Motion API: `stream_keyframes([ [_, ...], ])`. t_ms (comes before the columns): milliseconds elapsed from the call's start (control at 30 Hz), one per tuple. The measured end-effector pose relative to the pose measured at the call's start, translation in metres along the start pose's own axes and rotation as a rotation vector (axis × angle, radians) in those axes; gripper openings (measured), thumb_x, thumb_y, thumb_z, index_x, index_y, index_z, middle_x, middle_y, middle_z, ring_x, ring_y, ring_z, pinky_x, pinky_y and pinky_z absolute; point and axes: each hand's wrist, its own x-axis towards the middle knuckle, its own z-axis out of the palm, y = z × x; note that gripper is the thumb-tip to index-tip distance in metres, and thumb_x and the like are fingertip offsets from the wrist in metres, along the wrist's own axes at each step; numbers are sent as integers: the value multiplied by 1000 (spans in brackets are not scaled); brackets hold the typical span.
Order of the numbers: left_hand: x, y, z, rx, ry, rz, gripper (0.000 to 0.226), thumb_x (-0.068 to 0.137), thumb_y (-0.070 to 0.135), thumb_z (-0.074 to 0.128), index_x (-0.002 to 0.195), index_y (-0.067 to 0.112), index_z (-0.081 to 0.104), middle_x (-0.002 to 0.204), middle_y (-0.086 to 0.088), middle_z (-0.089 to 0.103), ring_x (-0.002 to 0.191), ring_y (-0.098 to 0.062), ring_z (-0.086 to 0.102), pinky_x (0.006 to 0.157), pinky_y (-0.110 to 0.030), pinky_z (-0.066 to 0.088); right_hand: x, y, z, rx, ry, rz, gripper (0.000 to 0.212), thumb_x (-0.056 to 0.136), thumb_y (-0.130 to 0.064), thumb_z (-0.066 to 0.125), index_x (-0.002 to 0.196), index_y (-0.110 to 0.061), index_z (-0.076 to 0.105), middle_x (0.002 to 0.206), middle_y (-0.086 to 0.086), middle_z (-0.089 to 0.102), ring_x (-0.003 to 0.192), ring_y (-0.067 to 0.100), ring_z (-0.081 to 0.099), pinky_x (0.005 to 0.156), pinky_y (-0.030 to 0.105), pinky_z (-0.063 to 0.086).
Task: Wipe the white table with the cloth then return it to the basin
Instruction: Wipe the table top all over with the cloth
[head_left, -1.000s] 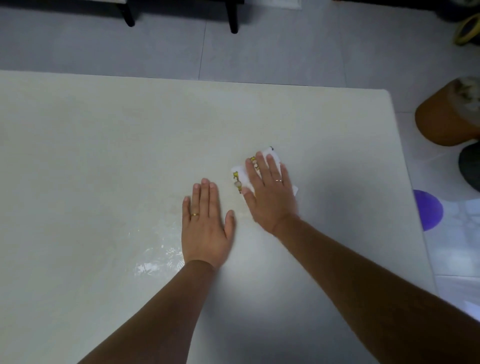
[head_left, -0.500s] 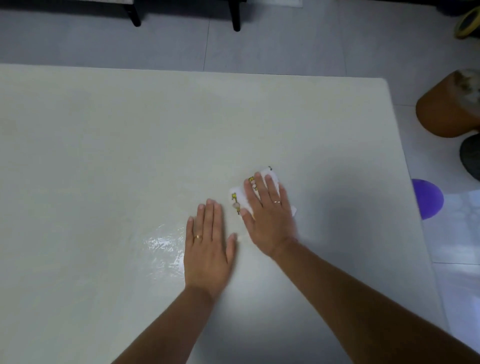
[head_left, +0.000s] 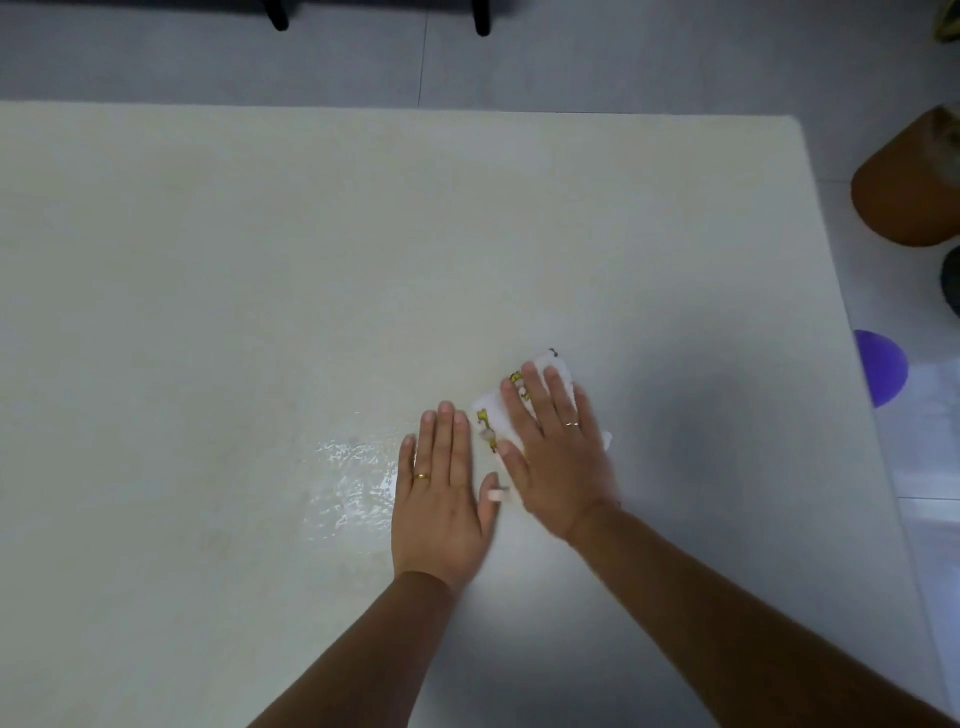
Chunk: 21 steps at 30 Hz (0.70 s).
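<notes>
Cloth (head_left: 491, 415): under our right hand (head_left: 561, 452), toward the table's (head_left: 260, 260) right edge.
Grips: both flat; right presses cloth, left hand (head_left: 441, 493) holds nothing.
Progress: we judge wiping midway; basin return left.

Grey floor tiles (head_left: 623, 57) with thin grout lines run beyond the far edge of the table (head_left: 208, 260), where two black furniture legs (head_left: 482, 21) stand. Past the right edge the tiles look paler and glossy; there sit a brown rounded object (head_left: 904, 192), a dark shape (head_left: 951, 280) cut off by the frame, and a purple disc (head_left: 883, 369)
</notes>
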Motion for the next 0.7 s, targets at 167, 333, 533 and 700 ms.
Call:
stream_keyframes([
  [167,0,1,0,-15,9,-7,66,94,39,30,151,6,21,159,-11,17,148,-24,10,119,-42,9,-19,50,-2,102,40,211,61,92,-43,29,147,-17,29,156,9,22,144,30,18,115,48,18],
  [333,0,-1,1,1,7,2,67,94,39,26,151,5,20,159,-13,16,148,-25,8,120,-41,4,-35,-27,10,116,66,512,63,92,-43,24,149,-15,21,157,13,15,146,32,4,117,48,8],
  [533,1,1,-2,-38,27,-5,67,90,33,22,151,4,19,159,-12,15,148,-24,9,120,-41,3,-75,9,14,-1,39,17,58,93,-40,32,147,-19,28,156,7,20,145,28,17,114,49,25],
  [700,1,0,4,-21,49,-14,68,89,33,21,152,6,15,160,-10,12,149,-22,7,121,-38,-2,-88,11,15,154,84,506,62,91,-43,23,148,-19,23,158,9,15,146,29,6,117,44,10],
])
